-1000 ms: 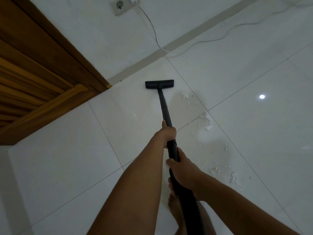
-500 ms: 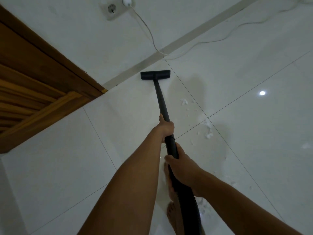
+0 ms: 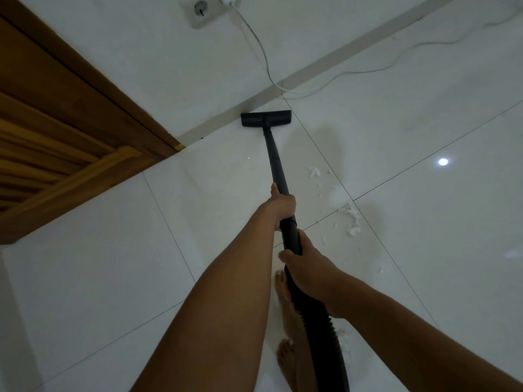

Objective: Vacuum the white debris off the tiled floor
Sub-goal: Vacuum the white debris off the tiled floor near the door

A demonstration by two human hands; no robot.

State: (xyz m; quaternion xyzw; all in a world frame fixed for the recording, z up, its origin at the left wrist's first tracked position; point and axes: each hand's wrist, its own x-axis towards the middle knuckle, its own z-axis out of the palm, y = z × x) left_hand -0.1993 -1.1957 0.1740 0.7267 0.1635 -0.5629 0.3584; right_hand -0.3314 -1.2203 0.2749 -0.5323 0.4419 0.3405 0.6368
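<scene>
A black vacuum wand (image 3: 276, 162) runs from my hands to its flat floor head (image 3: 266, 118), which rests on the white tiled floor (image 3: 113, 250) against the skirting. My left hand (image 3: 281, 206) grips the wand higher up. My right hand (image 3: 304, 264) grips it lower, where the ribbed hose (image 3: 325, 335) begins. White debris (image 3: 352, 219) lies in clumps right of the wand, with a smaller clump (image 3: 314, 171) farther up. More white bits (image 3: 341, 339) lie by the hose.
A wooden door frame (image 3: 70, 89) and slatted door (image 3: 42, 165) fill the left. A wall socket (image 3: 203, 9) holds a plug, and its thin white cable (image 3: 339, 77) trails along the floor by the wall. My bare feet (image 3: 285, 355) stand under the hose.
The floor head has slid forward from mid-tile to the skirting. Both hands stayed on the wand and pushed with it. The debris beside the wand has not moved.
</scene>
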